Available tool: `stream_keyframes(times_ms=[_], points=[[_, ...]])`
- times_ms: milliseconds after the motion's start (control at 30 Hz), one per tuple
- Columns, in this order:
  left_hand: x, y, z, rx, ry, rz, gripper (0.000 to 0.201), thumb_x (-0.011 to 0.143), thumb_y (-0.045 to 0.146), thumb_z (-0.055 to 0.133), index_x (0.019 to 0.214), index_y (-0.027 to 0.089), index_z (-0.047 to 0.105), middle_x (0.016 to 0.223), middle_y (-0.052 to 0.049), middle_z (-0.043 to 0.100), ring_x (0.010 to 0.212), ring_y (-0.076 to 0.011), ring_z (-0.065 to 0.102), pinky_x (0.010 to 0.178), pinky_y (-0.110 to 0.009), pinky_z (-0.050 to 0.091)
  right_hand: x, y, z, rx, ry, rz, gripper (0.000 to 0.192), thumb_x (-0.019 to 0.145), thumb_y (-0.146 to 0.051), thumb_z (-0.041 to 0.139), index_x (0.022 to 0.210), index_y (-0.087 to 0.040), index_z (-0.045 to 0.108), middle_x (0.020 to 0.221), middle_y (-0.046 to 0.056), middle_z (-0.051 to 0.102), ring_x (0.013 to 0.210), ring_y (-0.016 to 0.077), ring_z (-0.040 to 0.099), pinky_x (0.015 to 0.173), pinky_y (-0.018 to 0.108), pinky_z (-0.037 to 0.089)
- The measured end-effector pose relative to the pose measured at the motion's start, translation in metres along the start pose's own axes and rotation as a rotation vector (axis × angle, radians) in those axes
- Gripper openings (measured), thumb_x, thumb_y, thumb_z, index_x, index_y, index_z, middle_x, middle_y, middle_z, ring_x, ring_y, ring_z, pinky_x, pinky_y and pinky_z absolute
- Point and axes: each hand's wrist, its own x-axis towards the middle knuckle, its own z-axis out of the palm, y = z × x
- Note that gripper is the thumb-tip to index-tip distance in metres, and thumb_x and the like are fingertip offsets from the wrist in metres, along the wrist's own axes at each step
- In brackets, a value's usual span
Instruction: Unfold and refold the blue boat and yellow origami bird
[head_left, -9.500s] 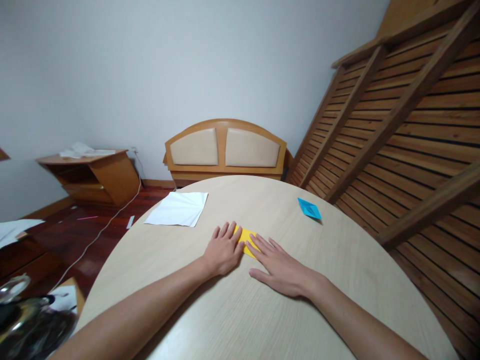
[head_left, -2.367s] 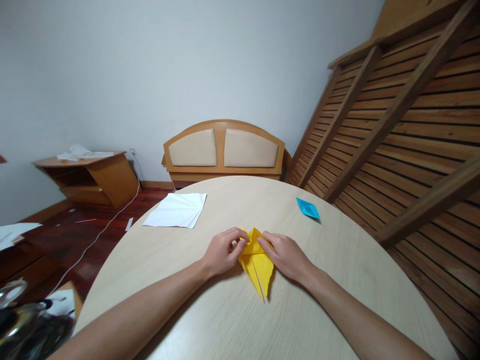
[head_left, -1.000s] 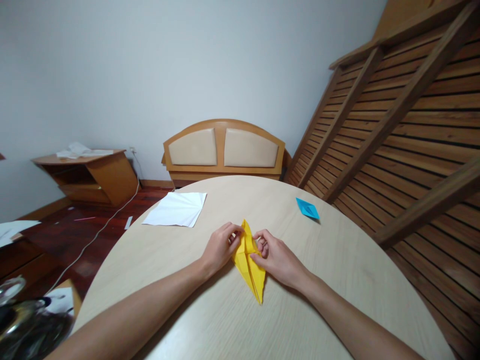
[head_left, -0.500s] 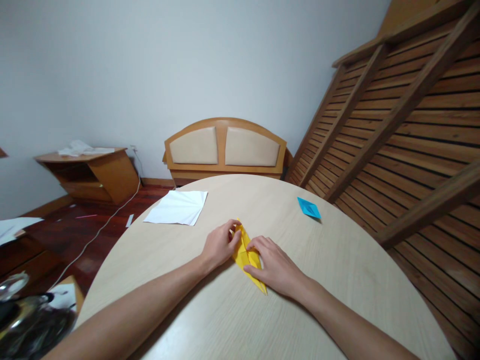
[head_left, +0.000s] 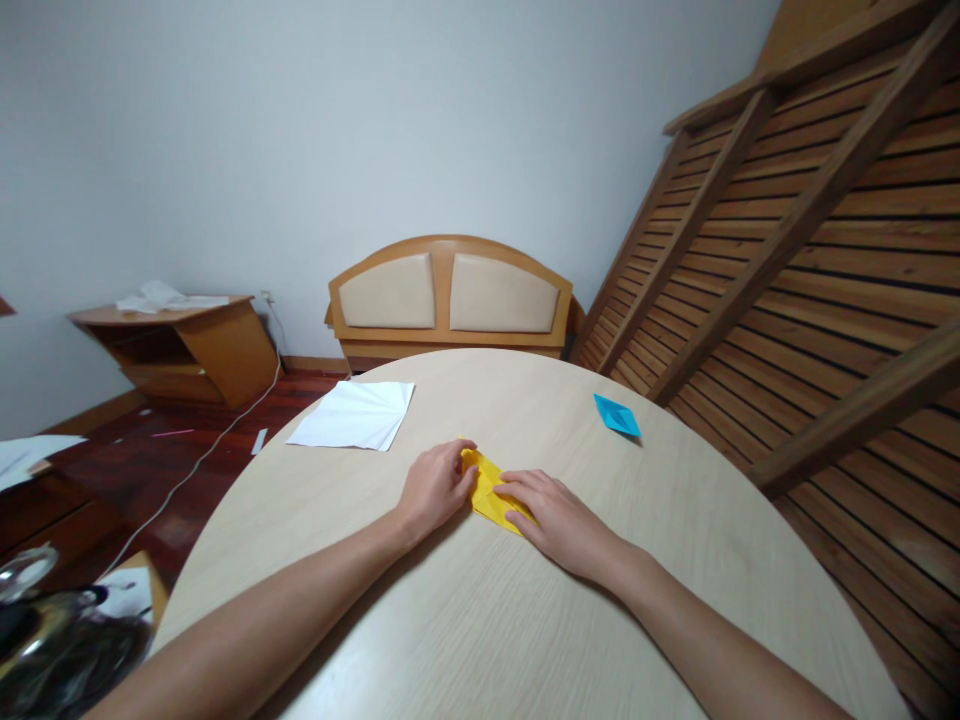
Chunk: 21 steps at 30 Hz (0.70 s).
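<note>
Presently listed, one round wooden table (head_left: 525, 640), pale grain, carrying three paper items. Item one: yellow folded paper (head_left: 491, 488), lying flat near the middle of the table, somewhat toward its far edge, pressed from both sides. Left hand (head_left: 433, 487): fingers together and curled, tips resting on the paper's left end, pinning it down rather than gripping it. Right hand (head_left: 559, 512): fingers flat and slightly spread, laid over the paper's right part, palm on the table. Item two: white creased sheet (head_left: 354, 415), at the far left edge of the table, well apart from the hands. Item three: small blue folded paper (head_left: 617, 415), near the far right edge, untouched. Handling note, as a judgement: a crease of this kind sets best with one hand holding the layers still while the other runs firmly along the fold, edges kept aligned. Not legible: the paper's right end and near edge, covered by the right hand; the number of layers; which fold is being flattened. Dark, shiny objects at the lower left corner of the view are cut off and cannot be identified.
</note>
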Motion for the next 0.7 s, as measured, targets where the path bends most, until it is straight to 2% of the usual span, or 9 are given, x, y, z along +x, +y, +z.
stream_keyframes(times_ms=[133, 200, 267, 433, 533, 600, 700], points=[[-0.003, 0.003, -0.003, 0.133, 0.083, 0.227, 0.029, 0.088, 0.021, 0.056, 0.117, 0.02, 0.062, 0.12, -0.012, 0.06, 0.109, -0.0267, 0.057, 0.093, -0.043, 0.047, 0.001, 0.001, 0.003, -0.057, -0.015, -0.037, 0.033, 0.097, -0.021, 0.049, 0.128, -0.023, 0.062, 0.133, 0.006, 0.063, 0.124, 0.0219, 0.053, 0.107, 0.04, 0.04], [-0.005, 0.004, -0.001, 0.124, 0.035, 0.344, 0.032, 0.091, 0.021, 0.054, 0.122, 0.021, 0.061, 0.137, -0.013, 0.053, 0.123, -0.0282, 0.051, 0.103, -0.046, 0.043, 0.003, 0.004, 0.004, -0.093, -0.012, -0.071, 0.033, 0.098, -0.021, 0.048, 0.128, -0.024, 0.063, 0.132, 0.006, 0.063, 0.124, 0.0225, 0.054, 0.106, 0.041, 0.041], [-0.006, 0.005, 0.002, 0.101, -0.077, 0.415, 0.037, 0.095, 0.023, 0.048, 0.13, 0.02, 0.056, 0.147, -0.012, 0.046, 0.135, -0.0274, 0.043, 0.111, -0.046, 0.037, 0.004, 0.007, 0.004, -0.127, -0.011, -0.103, 0.033, 0.098, -0.021, 0.049, 0.128, -0.025, 0.063, 0.132, 0.006, 0.064, 0.124, 0.0229, 0.055, 0.105, 0.042, 0.042], [-0.008, 0.007, 0.006, 0.096, -0.362, 0.358, 0.046, 0.102, 0.033, 0.034, 0.144, 0.016, 0.043, 0.155, -0.013, 0.038, 0.145, -0.0263, 0.031, 0.118, -0.046, 0.029, 0.008, 0.015, -0.001, -0.198, 0.018, -0.101, 0.034, 0.097, -0.014, 0.049, 0.125, -0.026, 0.065, 0.126, 0.006, 0.068, 0.118, 0.0239, 0.06, 0.101, 0.045, 0.045], [-0.008, 0.006, 0.006, 0.147, -0.433, 0.286, 0.054, 0.103, 0.042, 0.027, 0.152, 0.018, 0.031, 0.16, -0.011, 0.028, 0.149, -0.0286, 0.021, 0.12, -0.051, 0.021, 0.008, 0.009, 0.0, -0.204, 0.046, -0.036, 0.036, 0.097, -0.015, 0.048, 0.127, -0.024, 0.064, 0.126, 0.008, 0.068, 0.117, 0.0242, 0.061, 0.102, 0.046, 0.044], [-0.008, 0.005, 0.007, 0.181, -0.46, 0.264, 0.055, 0.103, 0.041, 0.025, 0.155, 0.02, 0.025, 0.162, -0.009, 0.022, 0.15, -0.028, 0.015, 0.12, -0.051, 0.017, 0.006, 0.0, 0.005, -0.167, 0.057, 0.032, 0.041, 0.097, -0.022, 0.05, 0.137, -0.019, 0.056, 0.139, 0.012, 0.059, 0.128, 0.0242, 0.054, 0.109, 0.044, 0.04], [-0.008, 0.004, 0.009, 0.217, -0.479, 0.266, 0.055, 0.102, 0.035, 0.024, 0.156, 0.021, 0.022, 0.163, -0.007, 0.018, 0.151, -0.0249, 0.012, 0.121, -0.047, 0.015, 0.002, -0.013, 0.012, -0.099, -0.042, 0.097, 0.065, 0.099, -0.045, 0.045, 0.152, -0.011, 0.033, 0.158, 0.015, 0.031, 0.147, 0.0263, 0.029, 0.12, 0.047, 0.026]])
